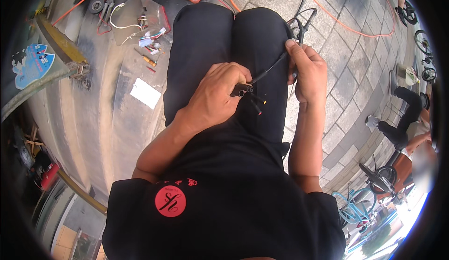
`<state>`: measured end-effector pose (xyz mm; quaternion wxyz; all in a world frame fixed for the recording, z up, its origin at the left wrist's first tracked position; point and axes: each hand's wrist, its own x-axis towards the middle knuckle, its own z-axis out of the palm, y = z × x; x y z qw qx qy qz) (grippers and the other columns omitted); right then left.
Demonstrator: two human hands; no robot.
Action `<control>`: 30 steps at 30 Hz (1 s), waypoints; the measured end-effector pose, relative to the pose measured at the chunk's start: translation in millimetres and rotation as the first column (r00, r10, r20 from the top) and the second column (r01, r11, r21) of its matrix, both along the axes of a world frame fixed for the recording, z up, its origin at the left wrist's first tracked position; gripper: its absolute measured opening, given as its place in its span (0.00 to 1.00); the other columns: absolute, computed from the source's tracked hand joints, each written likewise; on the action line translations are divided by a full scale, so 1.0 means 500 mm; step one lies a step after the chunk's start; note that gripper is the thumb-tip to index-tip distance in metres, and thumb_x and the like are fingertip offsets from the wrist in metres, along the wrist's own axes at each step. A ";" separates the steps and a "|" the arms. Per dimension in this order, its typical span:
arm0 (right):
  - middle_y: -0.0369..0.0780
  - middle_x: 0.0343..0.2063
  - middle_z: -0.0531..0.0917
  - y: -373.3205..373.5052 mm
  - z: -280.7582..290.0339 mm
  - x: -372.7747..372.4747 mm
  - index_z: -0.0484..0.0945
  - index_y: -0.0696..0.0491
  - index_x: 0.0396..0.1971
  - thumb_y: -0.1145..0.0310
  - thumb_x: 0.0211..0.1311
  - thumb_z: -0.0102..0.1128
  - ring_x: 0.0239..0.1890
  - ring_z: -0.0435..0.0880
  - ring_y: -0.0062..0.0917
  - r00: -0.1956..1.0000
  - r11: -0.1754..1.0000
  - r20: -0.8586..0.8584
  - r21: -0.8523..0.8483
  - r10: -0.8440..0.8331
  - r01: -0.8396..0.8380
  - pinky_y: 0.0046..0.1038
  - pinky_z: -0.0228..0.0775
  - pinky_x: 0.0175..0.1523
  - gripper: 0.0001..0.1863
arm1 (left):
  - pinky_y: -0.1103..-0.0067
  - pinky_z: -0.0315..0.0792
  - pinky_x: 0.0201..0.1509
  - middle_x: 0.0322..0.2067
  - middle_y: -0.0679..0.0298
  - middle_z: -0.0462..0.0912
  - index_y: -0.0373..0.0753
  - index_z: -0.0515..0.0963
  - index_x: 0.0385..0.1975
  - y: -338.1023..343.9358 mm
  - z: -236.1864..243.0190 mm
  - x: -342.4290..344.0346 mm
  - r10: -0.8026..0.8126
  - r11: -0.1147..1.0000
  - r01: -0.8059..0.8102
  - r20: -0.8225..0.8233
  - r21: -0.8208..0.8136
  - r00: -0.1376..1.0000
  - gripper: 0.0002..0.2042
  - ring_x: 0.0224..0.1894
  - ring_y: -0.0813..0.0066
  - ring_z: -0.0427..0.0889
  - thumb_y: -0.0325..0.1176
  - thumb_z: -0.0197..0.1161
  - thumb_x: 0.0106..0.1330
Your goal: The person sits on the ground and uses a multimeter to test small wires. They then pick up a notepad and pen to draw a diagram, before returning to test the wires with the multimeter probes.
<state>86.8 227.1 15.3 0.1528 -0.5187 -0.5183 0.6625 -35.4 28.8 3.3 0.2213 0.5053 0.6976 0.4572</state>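
A thin, smooth black cable (273,66) with a thicker sleeve runs between the grips, over black cloth trousers (199,44). Slim leads with a red tip (260,113) and a yellow tip (264,102) hang just beside the left grip (217,89). Nearer the body, the shirt (243,190) bears a round red badge (170,201) with dark lettering. The left grip curls closed around tubular black plugs (241,90); the right grip (308,70) pinches the cable between thumb and forefinger, a black lever (306,24) just beyond.
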 end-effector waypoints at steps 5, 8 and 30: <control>0.32 0.23 0.80 -0.029 0.020 -0.001 0.84 0.56 0.36 0.68 0.71 0.72 0.20 0.75 0.14 0.941 0.990 -0.325 0.073 -0.089 0.119 0.19 0.68 0.24 0.08 | 0.79 0.74 0.45 0.41 0.63 0.81 0.36 0.70 0.41 0.001 0.005 0.000 0.105 0.992 -0.066 0.385 -0.112 0.917 0.10 0.39 0.77 0.77 0.29 0.67 0.76; 0.32 0.24 0.81 -0.053 0.046 -0.001 0.83 0.57 0.37 0.68 0.71 0.72 0.20 0.75 0.12 0.943 0.960 -0.330 0.254 -0.033 0.122 0.18 0.67 0.25 0.08 | 0.81 0.73 0.45 0.41 0.66 0.80 0.35 0.72 0.46 0.004 0.009 0.002 0.111 0.993 -0.079 0.515 -0.084 0.850 0.12 0.37 0.82 0.76 0.38 0.64 0.80; 0.35 0.33 0.88 -0.116 0.079 0.007 0.84 0.59 0.40 0.76 0.67 0.75 0.32 0.78 0.13 0.947 0.803 -0.263 0.595 0.183 0.010 0.18 0.72 0.40 0.07 | 0.83 0.71 0.43 0.33 0.69 0.77 0.35 0.79 0.44 0.015 0.009 0.001 0.179 0.983 -0.070 0.827 -0.167 0.533 0.28 0.35 0.84 0.73 0.61 0.60 0.77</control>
